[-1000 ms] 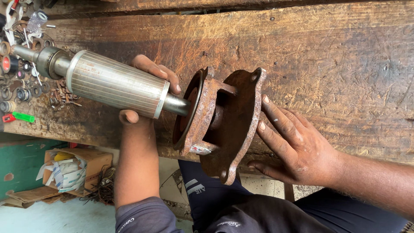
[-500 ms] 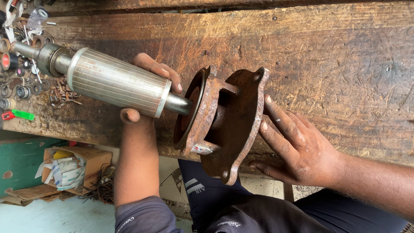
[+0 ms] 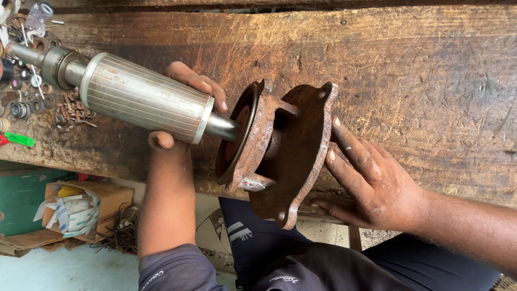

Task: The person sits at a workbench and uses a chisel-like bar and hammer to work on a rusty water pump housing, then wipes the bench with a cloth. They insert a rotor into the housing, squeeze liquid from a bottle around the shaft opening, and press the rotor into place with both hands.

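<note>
Fingers (image 3: 350, 153) flat vs rusty housing (image 3: 293, 156)

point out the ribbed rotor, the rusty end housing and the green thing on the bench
ribbed rotor (image 3: 145, 99), head view, on the middle of its grooved steel drum
rusty end housing (image 3: 304, 156), head view, on the flat outer flange plate
green thing (image 3: 20, 140), head view, on its middle, at the bench's left edge

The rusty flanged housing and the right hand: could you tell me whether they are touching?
Touching. The head view shows the right hand with its fingers pressed flat against the outer face of the rusty flanged housing, with no gap visible between them.
</note>
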The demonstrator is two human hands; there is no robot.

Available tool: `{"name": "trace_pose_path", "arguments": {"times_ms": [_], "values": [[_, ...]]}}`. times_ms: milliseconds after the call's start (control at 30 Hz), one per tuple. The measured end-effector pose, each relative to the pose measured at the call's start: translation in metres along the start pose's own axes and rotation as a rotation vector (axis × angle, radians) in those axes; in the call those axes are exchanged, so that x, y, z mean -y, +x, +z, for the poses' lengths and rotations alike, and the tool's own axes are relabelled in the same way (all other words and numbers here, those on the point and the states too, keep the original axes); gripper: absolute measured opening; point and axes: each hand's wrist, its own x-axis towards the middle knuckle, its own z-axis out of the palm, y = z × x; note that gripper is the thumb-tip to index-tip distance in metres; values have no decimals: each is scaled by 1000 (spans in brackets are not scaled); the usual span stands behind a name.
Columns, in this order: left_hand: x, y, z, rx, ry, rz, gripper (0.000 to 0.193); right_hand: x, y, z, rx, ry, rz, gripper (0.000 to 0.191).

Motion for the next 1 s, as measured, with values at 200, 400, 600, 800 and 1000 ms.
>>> {"name": "trace_pose_path", "arguments": {"times_ms": [200, 400, 600, 800, 1000], "values": [[4, 1, -3, -14, -20, -4, 79, 0, 0, -1, 22, -12, 25, 105], [5, 0, -6, -4, -16, -14, 79, 0, 0, -1, 31, -36, 35, 106], [8, 1, -6, -18, -40, 5, 78, 0, 0, -1, 30, -44, 30, 107], [8, 3, -6, 3, -42, 3, 77, -1, 0, -1, 18, -33, 12, 107], [3, 2, -9, 35, 35, 0, 77, 0, 8, -4, 69, -42, 48, 101]]}}
